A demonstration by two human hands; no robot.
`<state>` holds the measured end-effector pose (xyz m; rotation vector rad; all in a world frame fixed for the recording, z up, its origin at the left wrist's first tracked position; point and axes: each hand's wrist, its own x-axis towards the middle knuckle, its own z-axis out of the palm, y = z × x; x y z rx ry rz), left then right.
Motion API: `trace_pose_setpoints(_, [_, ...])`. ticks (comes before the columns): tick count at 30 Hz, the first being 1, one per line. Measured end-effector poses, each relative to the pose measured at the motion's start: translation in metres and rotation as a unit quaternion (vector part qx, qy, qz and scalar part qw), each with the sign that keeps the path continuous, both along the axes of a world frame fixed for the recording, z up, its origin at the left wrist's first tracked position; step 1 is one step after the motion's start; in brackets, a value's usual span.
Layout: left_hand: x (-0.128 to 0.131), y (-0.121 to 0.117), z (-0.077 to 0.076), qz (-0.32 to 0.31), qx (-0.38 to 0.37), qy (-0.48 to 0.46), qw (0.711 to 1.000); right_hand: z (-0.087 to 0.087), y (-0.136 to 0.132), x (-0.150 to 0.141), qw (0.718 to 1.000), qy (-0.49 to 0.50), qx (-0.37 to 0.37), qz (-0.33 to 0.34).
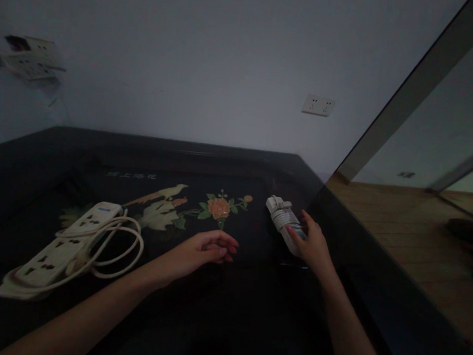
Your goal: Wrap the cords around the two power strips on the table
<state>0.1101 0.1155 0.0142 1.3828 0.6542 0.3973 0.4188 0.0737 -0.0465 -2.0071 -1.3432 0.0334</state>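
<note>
Behind everything, a pale wall [189, 57], top cut off by frame, v. dim. Below it, a black tabletop [196, 165] w/ raised rim; near part goes almost solid black, so its front edge can't be made out. On R, wood floor [382, 212] past the tabletop, w/ dark items [467, 231] at frame edge, cut off & too murky to ID.

Bigger power strip [60, 247], white, lies diagonally on L side of tabletop; its looped cable [142, 241] & plug [76, 263] lie over it, hiding some outlets. Near end slightly blurred.

Left hand [208, 247] is over mid tabletop, empty, fingers loosely curled, some tucked out of sight; can't tell if it touches the surface. Right hand [312, 242] is at the R side of the smaller white strip [280, 217], thumb over it; fingers partly hidden, so can't tell if gripped or just touched. Both forearms cut off by frame bottom.

Smaller strip sits on R part of tabletop, cord wound round it; hand covers part of its near end, bluish label unreadable.

Wall fittings [35, 60] at far L blurred; socket plate [318, 105] upper R clearer. Printed flower [219, 208] btwn the strips; small characters [131, 175] too faint to read.
</note>
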Motion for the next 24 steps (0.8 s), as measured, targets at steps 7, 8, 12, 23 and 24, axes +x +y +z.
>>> trace_pose_setpoints(7, [-0.003,0.003,0.0,-0.008,0.005,-0.017,1.0,0.023,-0.008,-0.014,0.989,0.037,0.143,-0.007])
trace_pose_setpoints(8, [-0.003,0.003,-0.001,-0.008,0.013,-0.016,1.0,0.026,-0.009,-0.017,0.986,0.038,0.161,0.0])
trace_pose_setpoints(12, [-0.001,0.001,-0.003,0.004,0.052,0.02,0.998,0.034,-0.014,-0.031,0.978,0.02,0.206,0.027])
trace_pose_setpoints(23, [-0.022,0.006,0.021,0.042,0.24,0.055,0.968,0.013,-0.013,-0.077,0.96,-0.037,0.119,0.25])
trace_pose_setpoints(24, [-0.028,0.008,0.022,0.064,0.262,0.066,0.961,0.009,-0.013,-0.08,0.955,-0.032,0.103,0.275])
